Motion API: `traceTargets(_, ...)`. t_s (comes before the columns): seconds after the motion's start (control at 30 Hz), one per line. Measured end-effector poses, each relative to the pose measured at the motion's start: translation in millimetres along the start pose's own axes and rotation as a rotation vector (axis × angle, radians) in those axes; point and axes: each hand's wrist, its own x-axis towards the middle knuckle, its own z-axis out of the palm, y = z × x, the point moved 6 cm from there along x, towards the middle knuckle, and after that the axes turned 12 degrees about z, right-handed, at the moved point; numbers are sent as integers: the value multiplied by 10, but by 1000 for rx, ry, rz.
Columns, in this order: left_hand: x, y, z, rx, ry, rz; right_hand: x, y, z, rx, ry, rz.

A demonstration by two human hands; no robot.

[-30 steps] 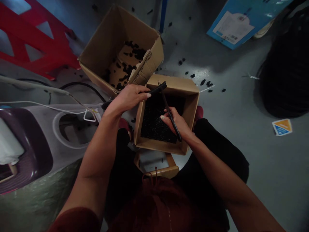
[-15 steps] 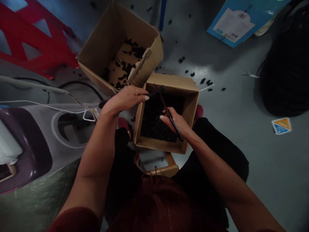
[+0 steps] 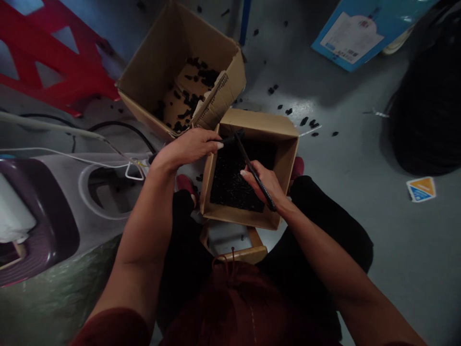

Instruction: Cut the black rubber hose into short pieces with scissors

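Note:
My left hand (image 3: 194,144) is closed on a short black ribbed stick-like piece (image 3: 228,141), which points right above the near cardboard box (image 3: 257,121). In my right hand (image 3: 264,182) is a long slim black hand tool (image 3: 248,163); its exact kind is too dark to tell. The tool's upper end meets the black piece near its right tip. A thin point sticks up just beyond it. Below both hands, the near box holds a mass of small black bits (image 3: 232,185).
A second cardboard box (image 3: 144,62) with scattered black chunks adjoins behind. More chunks (image 3: 305,121) lie on the floor. A red plastic frame (image 3: 72,72) and a grey-and-purple plastic stand (image 3: 104,161) are left. A blue carton (image 3: 329,31) and a large black bundle (image 3: 428,101) are right.
The tool's upper end looks closer in against the black piece's tip. My right hand has shifted slightly right, while my left hand stays nearly in place.

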Motion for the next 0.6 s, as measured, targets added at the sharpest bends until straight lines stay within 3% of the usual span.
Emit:
traceTargets(0.23,-2,0,22,-1,-29,-6,35,31,25,-31,-14,-10)
traceTargets(0.6,-3,45,91,-21,-132,116,63,71,74,-39,-142,-58)
